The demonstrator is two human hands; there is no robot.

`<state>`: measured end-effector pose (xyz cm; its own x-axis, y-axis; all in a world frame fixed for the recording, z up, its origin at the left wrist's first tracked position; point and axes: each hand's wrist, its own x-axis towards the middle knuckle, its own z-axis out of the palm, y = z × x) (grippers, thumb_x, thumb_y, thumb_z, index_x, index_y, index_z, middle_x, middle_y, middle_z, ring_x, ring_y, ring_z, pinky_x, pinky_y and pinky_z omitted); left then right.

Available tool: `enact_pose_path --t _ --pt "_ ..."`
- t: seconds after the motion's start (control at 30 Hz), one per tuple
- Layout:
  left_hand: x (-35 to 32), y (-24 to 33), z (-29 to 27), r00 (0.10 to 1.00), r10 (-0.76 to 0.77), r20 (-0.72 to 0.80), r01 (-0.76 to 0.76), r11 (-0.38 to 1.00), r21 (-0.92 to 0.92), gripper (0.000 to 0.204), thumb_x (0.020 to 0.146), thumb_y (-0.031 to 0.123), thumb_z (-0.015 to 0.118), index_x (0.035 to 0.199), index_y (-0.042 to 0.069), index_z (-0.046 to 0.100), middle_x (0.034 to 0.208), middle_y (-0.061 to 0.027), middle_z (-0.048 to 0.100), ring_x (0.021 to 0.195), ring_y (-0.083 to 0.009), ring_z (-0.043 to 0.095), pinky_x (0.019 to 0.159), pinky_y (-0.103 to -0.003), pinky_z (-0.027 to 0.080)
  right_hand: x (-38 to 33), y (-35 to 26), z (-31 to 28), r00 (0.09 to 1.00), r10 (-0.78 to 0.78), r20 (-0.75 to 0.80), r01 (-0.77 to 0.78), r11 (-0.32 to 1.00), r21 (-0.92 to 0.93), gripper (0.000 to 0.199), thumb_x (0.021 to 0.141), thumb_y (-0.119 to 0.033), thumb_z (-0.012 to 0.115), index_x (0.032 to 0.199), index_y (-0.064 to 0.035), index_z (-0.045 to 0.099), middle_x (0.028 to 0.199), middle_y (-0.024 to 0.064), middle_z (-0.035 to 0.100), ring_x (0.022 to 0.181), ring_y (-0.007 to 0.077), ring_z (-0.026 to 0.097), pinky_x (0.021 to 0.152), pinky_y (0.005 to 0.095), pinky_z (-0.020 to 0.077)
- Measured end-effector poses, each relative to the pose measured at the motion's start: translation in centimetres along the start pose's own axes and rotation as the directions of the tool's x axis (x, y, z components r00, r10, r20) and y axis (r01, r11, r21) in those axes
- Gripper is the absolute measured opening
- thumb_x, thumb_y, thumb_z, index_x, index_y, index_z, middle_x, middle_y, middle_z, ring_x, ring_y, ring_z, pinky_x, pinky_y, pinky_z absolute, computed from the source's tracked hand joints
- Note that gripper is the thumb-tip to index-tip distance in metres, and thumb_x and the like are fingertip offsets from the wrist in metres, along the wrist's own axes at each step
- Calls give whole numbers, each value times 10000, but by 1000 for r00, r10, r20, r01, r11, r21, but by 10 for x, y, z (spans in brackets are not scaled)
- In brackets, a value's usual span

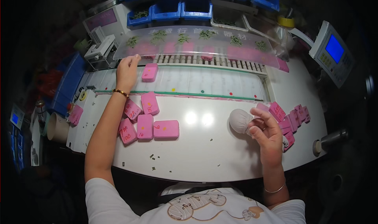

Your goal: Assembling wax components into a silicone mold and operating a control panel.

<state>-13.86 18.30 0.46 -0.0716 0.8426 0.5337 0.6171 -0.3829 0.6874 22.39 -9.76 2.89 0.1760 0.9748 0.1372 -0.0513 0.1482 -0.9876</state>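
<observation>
Right hand [269, 140] is pinching a grey round-headed tool [239, 121] just left of some pink blocks [277, 111], head pointing left, long axis roughly sideways, and farther off the left hand [127, 72] is at the clear panel's [195, 47] edge, can't tell if gripping.

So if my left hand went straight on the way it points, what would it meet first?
Your left hand would likely meet the front edge of the translucent shelf first; depth is unclear, so it may already be touching.

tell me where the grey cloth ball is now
In the head view, the grey cloth ball is right of centre over the white table, at the right grip, just left of the pink blocks.
</observation>
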Motion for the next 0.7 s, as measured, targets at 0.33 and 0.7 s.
enact_pose_path --t 0.33,0.7 --pt "-63 86 -28 928 80 364 -19 986 -168 173 927 125 616 994 -24 672 894 -76 679 787 -144 608 735 -278 486 46 -45 -109 913 -196 -358 78 945 -318 326 878 4 643 1201 11 599 1106 40 586 972 105 555 875 241 467" --pt "-129 153 -30 222 85 971 131 985 -116 188 899 180 672 999 21 667 866 -91 687 719 -138 660 657 -277 517 118 -98 -307 677 -714 -180 -25 222 -975 265 752 -153 785 988 -108 672 1411 158 427 1305 340 430 1068 410 364"
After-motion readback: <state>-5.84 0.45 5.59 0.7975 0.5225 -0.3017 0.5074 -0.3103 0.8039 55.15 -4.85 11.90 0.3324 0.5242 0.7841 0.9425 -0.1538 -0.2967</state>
